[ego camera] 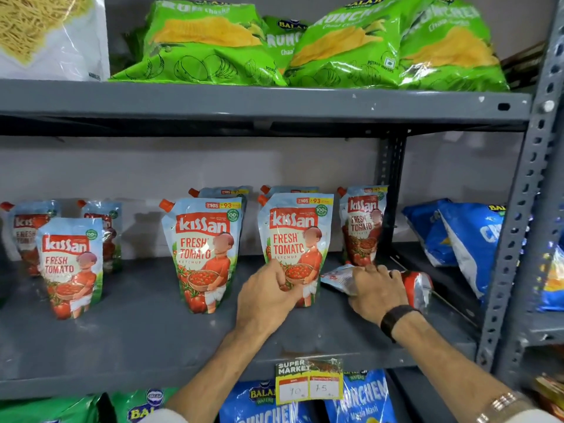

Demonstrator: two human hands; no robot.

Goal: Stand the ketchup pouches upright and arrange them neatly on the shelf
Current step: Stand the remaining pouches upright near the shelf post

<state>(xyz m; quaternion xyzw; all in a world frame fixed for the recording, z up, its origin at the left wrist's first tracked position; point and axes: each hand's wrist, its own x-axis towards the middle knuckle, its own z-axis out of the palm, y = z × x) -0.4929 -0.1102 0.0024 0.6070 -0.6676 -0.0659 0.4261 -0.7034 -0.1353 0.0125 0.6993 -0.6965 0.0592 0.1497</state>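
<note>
Ketchup pouches, soft pale-blue plastic stand-up packs with red corner caps, are being set in order on a grey metal shelf (152, 337) whose front lip carries a yellow price tag (309, 380). Nearest the camera, the left hand (268, 296) curls loosely around the lower edge of an upright front-row pouch (294, 239), fingers bent against its base, while the right hand (377, 293), a black band at the wrist, presses down palm-first on a fallen pouch (418, 288) lying flat on its side at the shelf's right end; whether those fingers have closed under it cannot be told. Filled with sauce, such a pack is likely heavy for its size, slack and slippery (its gusseted bottom will stand only once spread), so a hold across the firm upper seam near the cap, with support beneath, looks soundest. Further left stand two more front pouches (204, 254), with others ranged behind against the wall, one (361, 224) by the rear post. Above, green crisp bags (335, 47) crowd the upper shelf.
</note>
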